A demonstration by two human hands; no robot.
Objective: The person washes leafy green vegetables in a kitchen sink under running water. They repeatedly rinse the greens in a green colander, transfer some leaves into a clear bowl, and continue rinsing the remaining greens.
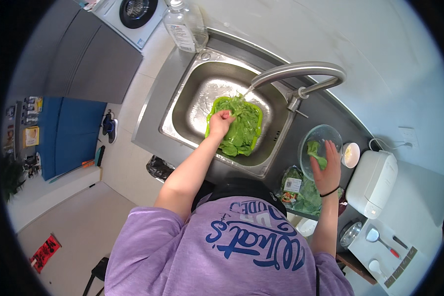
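In the steel sink (192, 88), a bright green plastic basket (261, 114) holds a heap of leafy greens (236, 135). My left hand (221, 124) reaches over the basket's near left side, its fingertips pinched on some of the greens. Water runs from the curved steel faucet (299, 68) onto the leaves. To the right of the sink, my right hand (327, 166) is at a clear glass bowl (307, 137), thumb and fingers apart. A few green leaves (315, 153) lie in that bowl, close to my thumb.
A plastic bag of greens (305, 196) with a printed label lies below the bowl. Beside it are a small white bowl (351, 155) with chopped pale pieces and a white appliance (372, 185). A clear pump bottle (187, 27) stands at the sink's far left corner.
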